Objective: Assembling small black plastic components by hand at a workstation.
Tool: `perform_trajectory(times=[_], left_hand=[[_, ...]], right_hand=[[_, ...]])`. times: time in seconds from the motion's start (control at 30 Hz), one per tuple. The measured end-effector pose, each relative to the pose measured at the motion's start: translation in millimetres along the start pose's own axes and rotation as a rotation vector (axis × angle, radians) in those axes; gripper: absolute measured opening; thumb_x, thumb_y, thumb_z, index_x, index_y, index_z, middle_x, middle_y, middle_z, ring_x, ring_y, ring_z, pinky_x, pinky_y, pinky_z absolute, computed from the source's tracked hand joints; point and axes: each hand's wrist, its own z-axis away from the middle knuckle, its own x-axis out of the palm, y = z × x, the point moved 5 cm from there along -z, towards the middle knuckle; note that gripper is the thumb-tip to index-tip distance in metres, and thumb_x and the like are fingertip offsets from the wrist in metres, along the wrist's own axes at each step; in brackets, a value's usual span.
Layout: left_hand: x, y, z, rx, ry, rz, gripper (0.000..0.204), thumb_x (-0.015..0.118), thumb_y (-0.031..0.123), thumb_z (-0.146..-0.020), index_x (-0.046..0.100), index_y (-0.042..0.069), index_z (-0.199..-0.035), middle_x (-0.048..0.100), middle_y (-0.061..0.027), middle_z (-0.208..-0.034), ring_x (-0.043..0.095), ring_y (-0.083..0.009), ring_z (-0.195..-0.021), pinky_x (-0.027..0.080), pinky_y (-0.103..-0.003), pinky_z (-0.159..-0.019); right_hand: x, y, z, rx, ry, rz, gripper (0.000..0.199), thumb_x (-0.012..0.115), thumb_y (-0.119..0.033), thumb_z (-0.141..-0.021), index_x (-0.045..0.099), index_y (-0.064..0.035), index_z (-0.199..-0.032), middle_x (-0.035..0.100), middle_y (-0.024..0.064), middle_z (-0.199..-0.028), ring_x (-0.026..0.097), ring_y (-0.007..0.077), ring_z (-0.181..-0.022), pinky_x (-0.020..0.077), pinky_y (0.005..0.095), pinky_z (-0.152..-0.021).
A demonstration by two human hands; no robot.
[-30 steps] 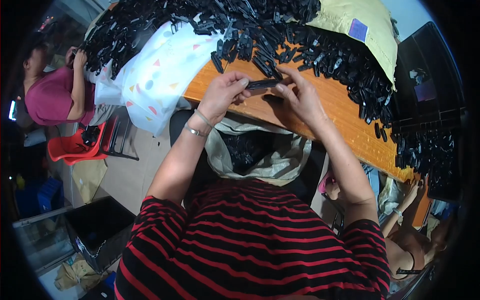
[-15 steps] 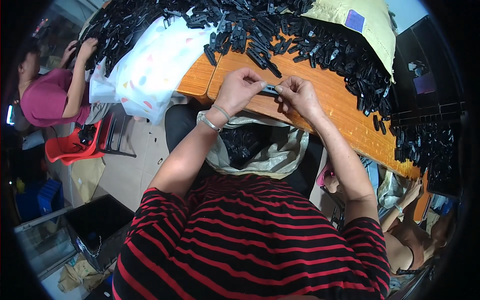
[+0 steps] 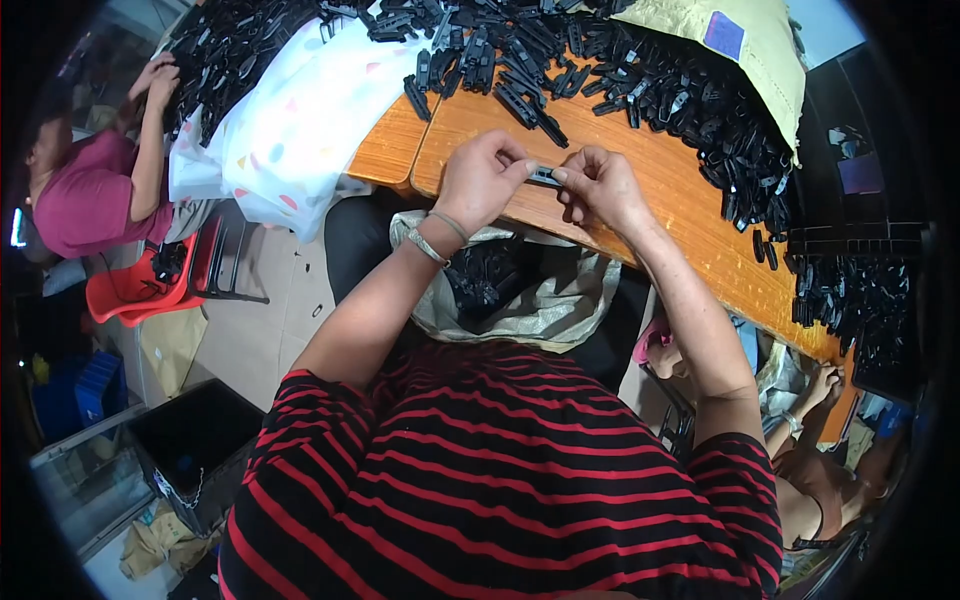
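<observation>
Head camera is live on my feed, and I'm starting far left: a co-worker point(image 3: 90, 200) in maroon, hands raised beside a black heap point(image 3: 235, 60). What's next along?

White plastic sheeting point(image 3: 290, 150), thin and glossy, printed with coloured triangles. It drapes over the table point(image 3: 640, 150), perhaps to keep loose parts off the wood.

And the left hand point(image 3: 483, 180)?

Thumb and forefinger are pinching one end of a small dark piece point(image 3: 543, 175), narrow and straight, with a paler grey face. I've got it right between the two hands, over the table's near edge.

Right hand point(image 3: 607, 190) too?

Same again: thumb and finger nip the other end, remaining fingers curled. I'd say the end-to-end hold steadies it and leaves its middle exposed. Fine detail is too small for me.

Below them?

Lap sack point(image 3: 560, 315), coarse, pale, crinkled weave, mouth gaping, black pieces inside. It sits close under the hands, probably for an easy reach.

Carry on right!

Slim, hard-looking black parts point(image 3: 690, 130) are strewn along the varnished, scuffed wood, beneath a stiff yellowish sack point(image 3: 690, 30). Far right, another person's hand point(image 3: 825, 385) sits near the table's end; I cannot tell what it holds.
</observation>
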Motion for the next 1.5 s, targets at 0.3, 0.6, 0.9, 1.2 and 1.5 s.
perform_trajectory(times=[0.3, 0.6, 0.9, 1.2, 1.5], left_hand=[[-18.9, 0.3, 52.5, 0.012, 0.142, 0.448, 0.024, 0.064, 0.005, -0.086, 0.054, -0.002, -0.106, 0.058, -0.0041, -0.089, 0.057, -0.0067, -0.078, 0.049, -0.02, -0.069], [-54.9, -19.8, 84.8, -0.259, 0.095, 0.778, 0.015, 0.047, 0.01, -0.094, 0.054, 0.001, -0.104, 0.061, -0.0059, -0.087, 0.063, -0.0151, -0.081, 0.05, -0.024, -0.074], [-79.8, -89.5, 117.6, -0.222, 0.05, -0.215, 0.027, 0.064, 0.013, -0.082, 0.061, 0.008, -0.108, 0.062, -0.0073, -0.083, 0.062, -0.0155, -0.078, 0.049, -0.03, -0.068], [-55.1, -98.6, 85.7, 0.001, -0.069, -0.93, 0.034, 0.07, 0.029, -0.076, 0.057, 0.015, -0.104, 0.056, -0.0086, -0.089, 0.06, -0.0287, -0.084, 0.049, -0.04, -0.066], [-55.8, -111.9, 81.8, 0.18, 0.037, -0.883, 0.014, 0.064, 0.023, -0.078, 0.055, 0.014, -0.082, 0.05, -0.0053, -0.08, 0.058, -0.0257, -0.079, 0.047, -0.039, -0.06]], right_hand=[[21.3, -1.7, 27.2, -0.206, -0.09, -0.18, 0.014, 0.059, -0.013, -0.092, 0.055, 0.0001, -0.088, 0.06, 0.0033, -0.068, 0.052, 0.0063, -0.049, 0.0416, 0.0191, -0.045], [85.6, 17.1, 69.1, -0.371, -0.231, 0.041, 0.016, 0.059, -0.017, -0.092, 0.06, -0.0006, -0.094, 0.059, 0.0012, -0.073, 0.055, 0.0073, -0.058, 0.0454, 0.0218, -0.052], [147.5, 141.9, 95.4, -0.158, -0.593, 0.866, 0.027, 0.048, -0.028, -0.09, 0.062, -0.0057, -0.097, 0.066, 0.0191, -0.082, 0.064, 0.0356, -0.083, 0.043, 0.0487, -0.084], [154.6, 143.3, 95.6, -0.063, -0.728, 0.87, 0.025, 0.047, -0.022, -0.088, 0.065, -0.0064, -0.097, 0.066, 0.0205, -0.09, 0.063, 0.0362, -0.089, 0.0461, 0.0462, -0.08], [174.6, 151.6, 66.0, 0.154, -1.011, 0.823, 0.03, 0.046, -0.017, -0.084, 0.065, -0.0024, -0.102, 0.064, 0.0239, -0.099, 0.062, 0.0381, -0.094, 0.0478, 0.0442, -0.081]])
